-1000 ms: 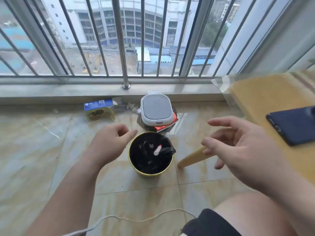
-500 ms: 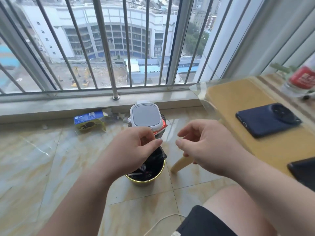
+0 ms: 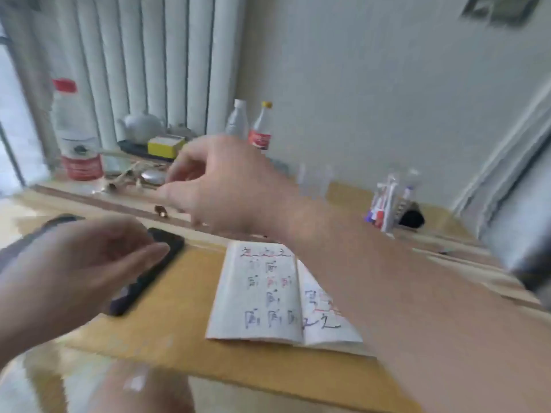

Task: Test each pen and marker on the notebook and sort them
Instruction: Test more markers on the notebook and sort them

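The view has swung up from the floor bin to the tabletop [image 3: 185, 329], so a dud pen was probably just thrown out. The left hand [image 3: 86, 263] hangs loosely curled and empty over a dark phone [image 3: 158, 263]. The right hand [image 3: 229, 186], also slack and holding nothing, reaches over the far side. Under its forearm lies the open notebook [image 3: 265, 293], scribbled with red and blue. The pens [image 3: 384, 204] stand in a clear cup far right; I'd expect another to be fetched next.
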Available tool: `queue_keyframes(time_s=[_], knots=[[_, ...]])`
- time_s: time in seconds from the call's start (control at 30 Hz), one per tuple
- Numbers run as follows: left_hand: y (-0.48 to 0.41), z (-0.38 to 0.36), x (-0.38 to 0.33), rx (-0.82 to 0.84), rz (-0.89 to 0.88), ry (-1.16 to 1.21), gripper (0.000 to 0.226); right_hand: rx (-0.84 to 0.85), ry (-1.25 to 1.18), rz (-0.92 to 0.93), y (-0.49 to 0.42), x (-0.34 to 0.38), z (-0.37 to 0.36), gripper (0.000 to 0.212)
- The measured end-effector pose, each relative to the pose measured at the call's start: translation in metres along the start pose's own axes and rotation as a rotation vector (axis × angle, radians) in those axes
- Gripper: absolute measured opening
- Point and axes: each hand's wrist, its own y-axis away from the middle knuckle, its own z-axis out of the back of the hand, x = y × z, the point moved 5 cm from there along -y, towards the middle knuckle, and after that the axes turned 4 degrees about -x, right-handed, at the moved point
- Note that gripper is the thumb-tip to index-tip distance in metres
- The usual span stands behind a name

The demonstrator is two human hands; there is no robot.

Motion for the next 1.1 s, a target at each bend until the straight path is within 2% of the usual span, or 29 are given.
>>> queue_keyframes(time_s=[0.07, 0.13, 0.3, 0.43, 0.63, 0.77, 0.83, 0.87, 0.93, 1.0, 1.07, 1.1], knots=[[-0.017, -0.048, -0.097, 0.119, -0.19, 0.037, 0.02, -0.125, 0.028, -0.165, 0.024, -0.062, 0.055, 0.01], [-0.035, -0.094, -0.139, 0.276, -0.287, 0.05, 0.023, -0.22, 0.072, -0.316, 0.051, -0.12, 0.094, 0.007], [-0.086, -0.197, -0.167, 0.543, -0.421, -0.21, 0.016, -0.323, 0.086, -0.612, 0.102, -0.227, 0.135, 0.005], [-0.115, -0.238, -0.148, 0.542, -0.368, -0.279, 0.029, -0.379, 0.112, -0.683, 0.116, -0.279, 0.131, 0.006], [-0.11, -0.269, -0.127, 0.542, -0.182, 0.041, 0.062, -0.483, 0.074, -0.756, 0.132, -0.331, 0.122, 0.015], [-0.106, -0.277, -0.117, 0.61, -0.105, 0.226, 0.067, -0.538, -0.052, -0.764, 0.134, -0.345, 0.108, 0.016], [-0.109, -0.275, -0.111, 0.581, 0.008, 0.348, 0.067, -0.531, -0.048, -0.732, 0.129, -0.344, 0.101, 0.016], [-0.117, -0.279, -0.109, 0.53, 0.025, 0.354, 0.06, -0.53, -0.051, -0.721, 0.128, -0.344, 0.098, 0.018], [-0.124, -0.271, -0.094, 0.5, 0.035, 0.447, 0.037, -0.498, -0.072, -0.723, 0.128, -0.342, 0.094, 0.022], [-0.136, -0.275, -0.088, 0.532, 0.175, 0.676, 0.048, -0.437, -0.123, -0.732, 0.129, -0.34, 0.089, 0.023], [-0.138, -0.267, -0.092, 0.54, 0.171, 0.957, 0.064, -0.361, -0.173, -0.722, 0.128, -0.335, 0.083, 0.02], [-0.137, -0.26, -0.096, 0.555, 0.165, 0.993, 0.066, -0.316, -0.148, -0.698, 0.128, -0.334, 0.079, 0.016]])
